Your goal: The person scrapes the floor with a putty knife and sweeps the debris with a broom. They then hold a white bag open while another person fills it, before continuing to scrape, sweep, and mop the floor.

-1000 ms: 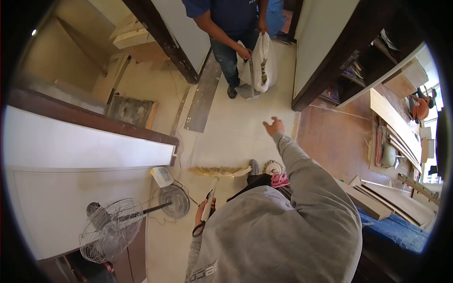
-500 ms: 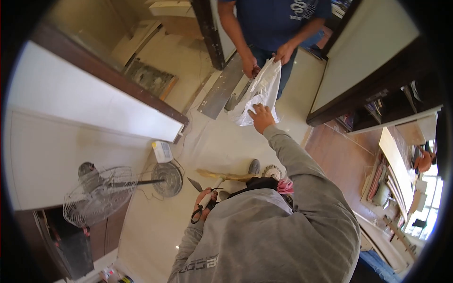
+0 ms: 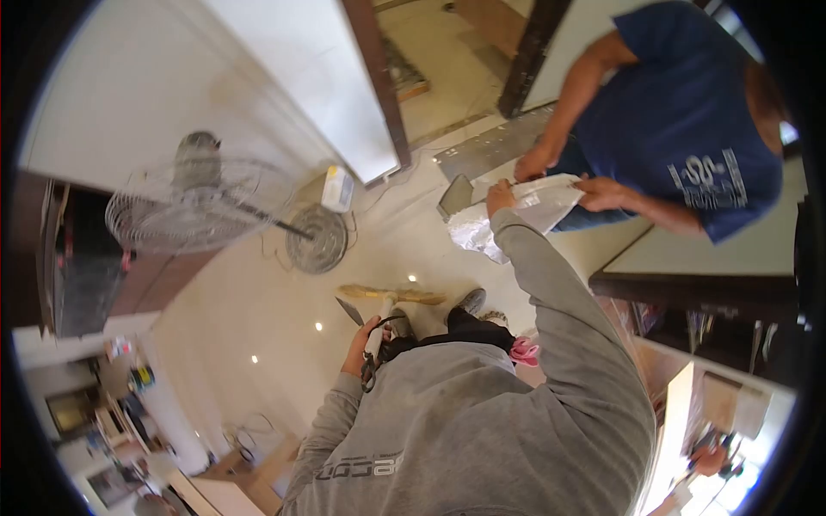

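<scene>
My right hand [image 3: 501, 198] reaches forward with its fingers closed on the upper edge of a crumpled white plastic bag [image 3: 482, 230]. A co-worker in a blue T-shirt [image 3: 680, 129] holds the same bag with both hands, at its top and far end. Beside the bag's near end is a grey, flat-sided object [image 3: 454, 196]. Down by my waist, my left hand [image 3: 363, 342] grips a putty knife [image 3: 348, 310] with a pointed metal blade, along with a white handle bearing a dark strap loop. A long yellowish bar [image 3: 392, 294] lies crosswise just beyond that hand.
A standing fan [image 3: 194, 193] with a round base is at the left, next to a white container [image 3: 337, 189]. Dark door frames [image 3: 533, 56] flank an opening ahead. Shelves [image 3: 714, 327] are at the right; boards [image 3: 225, 497] lie at the lower left.
My view has swung, so the co-worker and bag appear farther right. My right hand went from lying against the bag's side to gripping its edge. The bag now lies more sideways.
</scene>
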Action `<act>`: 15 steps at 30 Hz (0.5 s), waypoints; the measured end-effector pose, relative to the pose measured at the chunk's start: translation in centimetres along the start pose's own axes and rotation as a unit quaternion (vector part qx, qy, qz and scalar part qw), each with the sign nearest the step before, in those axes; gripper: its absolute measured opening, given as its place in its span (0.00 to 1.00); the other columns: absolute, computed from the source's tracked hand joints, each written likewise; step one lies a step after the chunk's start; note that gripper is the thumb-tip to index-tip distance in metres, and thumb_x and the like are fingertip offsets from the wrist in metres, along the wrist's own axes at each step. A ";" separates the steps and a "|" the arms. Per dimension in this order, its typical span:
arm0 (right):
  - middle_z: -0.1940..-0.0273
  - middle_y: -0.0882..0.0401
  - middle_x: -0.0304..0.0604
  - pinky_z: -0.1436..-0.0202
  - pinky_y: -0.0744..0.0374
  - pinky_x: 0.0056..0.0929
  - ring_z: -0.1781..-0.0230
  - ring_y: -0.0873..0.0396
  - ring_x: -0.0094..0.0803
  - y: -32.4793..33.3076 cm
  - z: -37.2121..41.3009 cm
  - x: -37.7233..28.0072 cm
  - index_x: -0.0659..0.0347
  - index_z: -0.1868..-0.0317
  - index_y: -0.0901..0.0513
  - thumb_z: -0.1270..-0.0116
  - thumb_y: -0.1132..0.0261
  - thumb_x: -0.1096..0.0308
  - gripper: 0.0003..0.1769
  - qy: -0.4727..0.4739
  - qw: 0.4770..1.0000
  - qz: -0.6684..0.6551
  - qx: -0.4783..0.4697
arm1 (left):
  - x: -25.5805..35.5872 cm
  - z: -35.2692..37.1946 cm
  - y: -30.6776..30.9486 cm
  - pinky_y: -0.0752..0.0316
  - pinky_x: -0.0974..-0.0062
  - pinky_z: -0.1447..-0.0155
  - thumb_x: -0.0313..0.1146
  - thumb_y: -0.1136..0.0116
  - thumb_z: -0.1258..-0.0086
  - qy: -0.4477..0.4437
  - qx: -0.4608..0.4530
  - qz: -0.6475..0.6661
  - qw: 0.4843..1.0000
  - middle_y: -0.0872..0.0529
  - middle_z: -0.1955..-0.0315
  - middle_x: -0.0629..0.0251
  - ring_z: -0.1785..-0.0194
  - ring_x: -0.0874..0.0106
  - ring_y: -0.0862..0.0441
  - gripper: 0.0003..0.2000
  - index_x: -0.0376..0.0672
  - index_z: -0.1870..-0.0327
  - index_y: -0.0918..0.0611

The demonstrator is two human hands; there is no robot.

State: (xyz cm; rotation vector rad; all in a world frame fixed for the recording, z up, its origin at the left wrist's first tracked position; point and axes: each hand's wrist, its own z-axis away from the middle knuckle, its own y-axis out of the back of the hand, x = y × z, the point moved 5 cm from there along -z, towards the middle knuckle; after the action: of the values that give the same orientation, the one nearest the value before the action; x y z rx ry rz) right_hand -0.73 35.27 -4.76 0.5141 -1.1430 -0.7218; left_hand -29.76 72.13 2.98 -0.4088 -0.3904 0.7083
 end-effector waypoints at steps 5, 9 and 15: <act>0.53 0.14 0.43 0.46 0.31 0.55 0.52 0.16 0.40 0.1 1.0 -3.1 0.50 0.53 0.15 0.32 0.46 0.64 0.14 0.087 0.992 -0.089 -0.003 | 0.2 1.7 4.5 0.21 0.83 0.70 0.39 0.43 0.28 -0.031 0.010 0.083 0.996 0.20 0.71 0.62 0.74 0.76 0.20 0.12 0.38 0.58 0.24; 0.54 0.15 0.46 0.55 0.21 0.51 0.53 0.16 0.44 2.2 1.9 -5.8 0.52 0.56 0.14 0.33 0.46 0.64 0.14 0.162 0.981 -0.106 -0.008 | -0.1 1.9 8.0 0.18 0.80 0.70 0.39 0.42 0.28 -0.101 0.000 0.151 0.983 0.22 0.69 0.57 0.74 0.72 0.21 0.13 0.42 0.55 0.31; 0.53 0.15 0.47 0.52 0.18 0.40 0.51 0.16 0.43 7.6 6.6 -10.6 0.55 0.59 0.12 0.34 0.45 0.64 0.14 0.276 0.959 -0.059 -0.018 | -5.6 8.6 14.8 0.18 0.79 0.72 0.40 0.47 0.26 -0.256 0.008 0.297 0.920 0.23 0.70 0.57 0.75 0.69 0.22 0.14 0.40 0.52 0.33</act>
State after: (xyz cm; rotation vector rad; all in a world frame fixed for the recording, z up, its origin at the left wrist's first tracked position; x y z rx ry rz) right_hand -7.57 48.16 -3.89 0.7039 -0.5791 -0.6444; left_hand -45.76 80.41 2.01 -0.3207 -0.7678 1.4234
